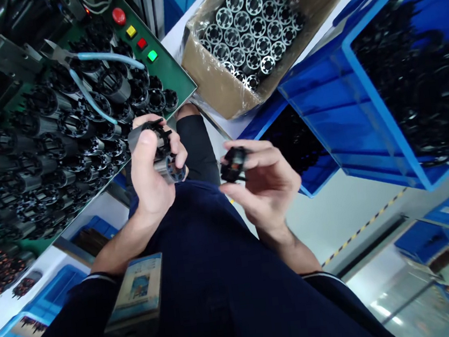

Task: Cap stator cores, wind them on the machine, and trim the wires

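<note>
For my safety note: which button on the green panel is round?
The first red button on the green panel is round; the yellow button, second red button and green button after it are square.

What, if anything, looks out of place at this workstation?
The blue-handled side cutters stand out: they lie sprawled across the rows of black-and-metal parts, a loose tool on top of neatly ranked pieces. Nothing looks spilled or damaged from this view.

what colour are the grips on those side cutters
The side cutters' grips are light blue, clearest in the head view.
</note>
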Demonstrator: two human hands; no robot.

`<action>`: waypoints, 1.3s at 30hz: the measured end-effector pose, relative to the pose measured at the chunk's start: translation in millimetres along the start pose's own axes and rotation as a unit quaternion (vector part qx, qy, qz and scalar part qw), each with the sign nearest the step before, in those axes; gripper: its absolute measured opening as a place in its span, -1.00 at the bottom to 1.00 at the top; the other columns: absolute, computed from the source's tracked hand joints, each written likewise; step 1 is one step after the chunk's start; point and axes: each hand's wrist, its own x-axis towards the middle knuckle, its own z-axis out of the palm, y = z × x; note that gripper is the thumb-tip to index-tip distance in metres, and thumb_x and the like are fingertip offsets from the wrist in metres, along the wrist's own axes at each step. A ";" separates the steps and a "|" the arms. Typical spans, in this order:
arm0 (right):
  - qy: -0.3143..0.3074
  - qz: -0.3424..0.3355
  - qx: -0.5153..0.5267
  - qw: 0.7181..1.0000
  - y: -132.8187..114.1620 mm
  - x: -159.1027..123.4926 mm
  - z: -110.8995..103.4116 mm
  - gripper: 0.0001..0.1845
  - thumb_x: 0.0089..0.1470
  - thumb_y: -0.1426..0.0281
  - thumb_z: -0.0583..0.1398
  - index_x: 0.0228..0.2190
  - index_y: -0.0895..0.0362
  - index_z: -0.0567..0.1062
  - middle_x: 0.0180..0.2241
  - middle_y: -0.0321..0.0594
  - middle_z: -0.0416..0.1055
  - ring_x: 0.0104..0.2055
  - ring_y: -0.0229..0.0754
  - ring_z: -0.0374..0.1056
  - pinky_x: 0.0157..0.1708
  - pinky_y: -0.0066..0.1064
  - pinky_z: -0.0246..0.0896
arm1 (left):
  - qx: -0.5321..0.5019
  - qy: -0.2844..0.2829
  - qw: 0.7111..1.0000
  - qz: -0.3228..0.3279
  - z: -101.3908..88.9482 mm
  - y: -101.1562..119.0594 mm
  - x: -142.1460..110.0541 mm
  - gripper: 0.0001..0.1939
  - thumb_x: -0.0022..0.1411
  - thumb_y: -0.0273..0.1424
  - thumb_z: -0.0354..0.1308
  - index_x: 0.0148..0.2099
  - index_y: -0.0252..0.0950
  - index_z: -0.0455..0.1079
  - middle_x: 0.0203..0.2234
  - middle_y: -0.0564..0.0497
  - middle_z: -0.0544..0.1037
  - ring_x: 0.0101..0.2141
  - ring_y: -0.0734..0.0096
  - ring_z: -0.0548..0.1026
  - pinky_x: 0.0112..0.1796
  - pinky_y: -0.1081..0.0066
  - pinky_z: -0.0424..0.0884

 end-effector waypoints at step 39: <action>-0.127 -0.071 -0.138 0.980 -2.8 1.7 7.3 -0.30 0.42 0.10 0.58 0.47 -0.22 0.63 0.15 -0.12 0.73 0.11 0.07 0.73 0.11 -0.02 0.83 | 0.040 0.013 0.991 -0.130 4.2 2.5 -23.9 -0.55 0.60 0.17 0.25 0.03 -0.09 0.59 -0.13 -0.05 0.63 -0.05 0.14 0.69 -0.08 0.18 0.71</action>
